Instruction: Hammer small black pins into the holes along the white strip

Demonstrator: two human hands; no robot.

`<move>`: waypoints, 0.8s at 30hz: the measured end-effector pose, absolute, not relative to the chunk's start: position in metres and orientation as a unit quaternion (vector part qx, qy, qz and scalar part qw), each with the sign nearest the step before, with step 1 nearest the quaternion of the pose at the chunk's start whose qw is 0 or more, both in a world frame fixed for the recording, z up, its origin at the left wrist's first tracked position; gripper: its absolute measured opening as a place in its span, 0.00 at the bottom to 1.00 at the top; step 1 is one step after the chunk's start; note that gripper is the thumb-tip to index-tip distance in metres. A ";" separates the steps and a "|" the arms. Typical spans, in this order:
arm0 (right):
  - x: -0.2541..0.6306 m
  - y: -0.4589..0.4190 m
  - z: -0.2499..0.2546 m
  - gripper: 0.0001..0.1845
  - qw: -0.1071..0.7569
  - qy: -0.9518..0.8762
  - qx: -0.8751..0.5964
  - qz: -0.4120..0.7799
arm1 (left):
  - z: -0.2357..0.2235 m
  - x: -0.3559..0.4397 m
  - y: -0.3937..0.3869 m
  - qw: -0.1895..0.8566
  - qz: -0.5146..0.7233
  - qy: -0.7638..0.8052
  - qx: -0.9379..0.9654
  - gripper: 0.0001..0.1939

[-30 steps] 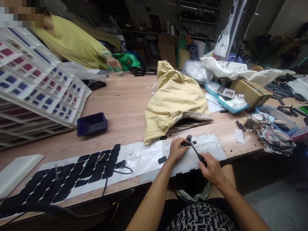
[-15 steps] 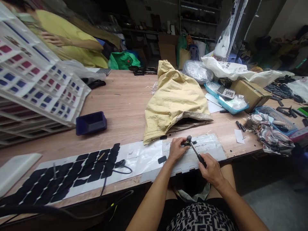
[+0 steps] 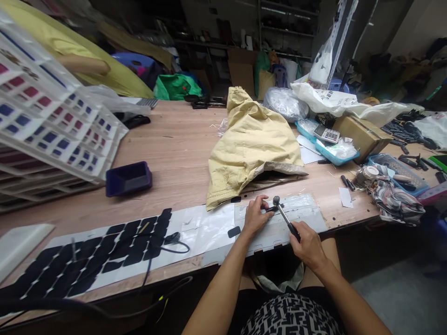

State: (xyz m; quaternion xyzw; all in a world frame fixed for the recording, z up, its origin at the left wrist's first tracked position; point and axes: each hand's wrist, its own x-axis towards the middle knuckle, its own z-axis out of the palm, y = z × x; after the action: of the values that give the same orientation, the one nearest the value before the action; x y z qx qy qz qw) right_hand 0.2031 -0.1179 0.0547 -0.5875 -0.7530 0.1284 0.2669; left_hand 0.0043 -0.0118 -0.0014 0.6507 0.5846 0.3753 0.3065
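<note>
My right hand is closed round the black grip of a small hammer with a metal shaft. The hammer's round head is over the end of a small dark piece. My left hand pinches that piece, whose exact kind I cannot make out. Beneath both hands lies a pale flat board partly covered in clear plastic, at the table's front edge. A black rounded pad lies left of my left wrist. Just beyond the board rests a yellow sack, its dark mouth facing me.
White crates stand at left, with a person in yellow behind. A purple tray sits nearby. Black pads on a white sheet and a cable lie front left. At right are a calculator, a carton and a blue basket.
The hammer head has shifted slightly to the right over the dark piece. My left fingers have lifted a little. The person in yellow has moved left, and the view has shifted slightly.
</note>
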 end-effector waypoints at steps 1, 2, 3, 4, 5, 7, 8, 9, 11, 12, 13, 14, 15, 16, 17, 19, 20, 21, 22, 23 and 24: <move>0.203 -0.118 0.055 0.16 0.258 -0.753 -0.591 0.132 | -0.001 0.004 -0.012 0.306 0.377 0.583 0.651 0.26; 0.203 -0.118 0.056 0.16 0.254 -0.751 -0.594 0.137 | -0.001 0.004 -0.012 0.306 0.378 0.583 0.651 0.26; 0.203 -0.116 0.057 0.15 0.257 -0.745 -0.598 0.142 | -0.001 0.004 -0.012 0.306 0.379 0.583 0.650 0.25; 0.205 -0.114 0.058 0.15 0.268 -0.737 -0.602 0.148 | -0.001 0.004 -0.012 0.307 0.378 0.584 0.650 0.25; 0.206 -0.110 0.058 0.15 0.282 -0.728 -0.605 0.154 | -0.001 0.004 -0.012 0.308 0.377 0.584 0.650 0.25; 0.213 -0.099 0.057 0.15 0.317 -0.706 -0.612 0.163 | -0.002 0.003 -0.012 0.305 0.372 0.583 0.655 0.23; 0.218 -0.092 0.055 0.15 0.334 -0.694 -0.615 0.167 | -0.002 0.003 -0.013 0.302 0.366 0.581 0.661 0.21; 0.224 -0.084 0.053 0.15 0.352 -0.677 -0.624 0.169 | -0.002 0.002 -0.013 0.297 0.359 0.578 0.670 0.19; 0.236 -0.069 0.044 0.15 0.387 -0.632 -0.646 0.180 | -0.003 0.002 -0.012 0.288 0.344 0.573 0.686 0.14; 0.242 -0.062 0.040 0.15 0.407 -0.605 -0.656 0.196 | -0.003 0.002 -0.012 0.286 0.339 0.571 0.691 0.12; 0.248 -0.056 0.035 0.16 0.414 -0.593 -0.661 0.201 | -0.003 0.002 -0.010 0.285 0.336 0.569 0.694 0.11; 0.253 -0.052 0.031 0.17 0.421 -0.582 -0.664 0.208 | -0.003 0.002 -0.009 0.285 0.335 0.568 0.696 0.10; 0.257 -0.049 0.028 0.18 0.426 -0.574 -0.665 0.216 | -0.002 0.001 -0.009 0.286 0.335 0.565 0.698 0.10; 0.260 -0.047 0.025 0.19 0.430 -0.568 -0.665 0.222 | 0.000 0.000 -0.009 0.287 0.338 0.561 0.699 0.10; 0.261 -0.047 0.023 0.20 0.434 -0.563 -0.664 0.230 | 0.002 -0.001 -0.011 0.288 0.342 0.555 0.702 0.10; 0.263 -0.047 0.021 0.20 0.440 -0.557 -0.660 0.246 | 0.007 -0.003 -0.022 0.290 0.350 0.539 0.709 0.11; 0.263 -0.047 0.021 0.20 0.441 -0.555 -0.658 0.252 | 0.009 -0.004 -0.032 0.289 0.354 0.529 0.716 0.11; 0.262 -0.048 0.021 0.20 0.442 -0.554 -0.656 0.258 | 0.010 -0.004 -0.045 0.285 0.355 0.516 0.725 0.11; 0.262 -0.048 0.021 0.20 0.443 -0.553 -0.655 0.262 | 0.010 -0.004 -0.061 0.279 0.355 0.502 0.738 0.11; 0.261 -0.048 0.021 0.20 0.443 -0.551 -0.655 0.265 | 0.009 -0.003 -0.078 0.272 0.352 0.485 0.753 0.10; 0.261 -0.048 0.021 0.20 0.443 -0.550 -0.656 0.267 | 0.007 -0.002 -0.096 0.262 0.347 0.468 0.769 0.10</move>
State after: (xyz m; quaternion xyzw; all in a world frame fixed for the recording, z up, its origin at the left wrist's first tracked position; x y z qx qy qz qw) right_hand 0.2611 -0.0483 0.0215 -0.6563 -0.5498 0.2665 0.4427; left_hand -0.0015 -0.0961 0.0068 0.7692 0.4681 0.3475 0.2616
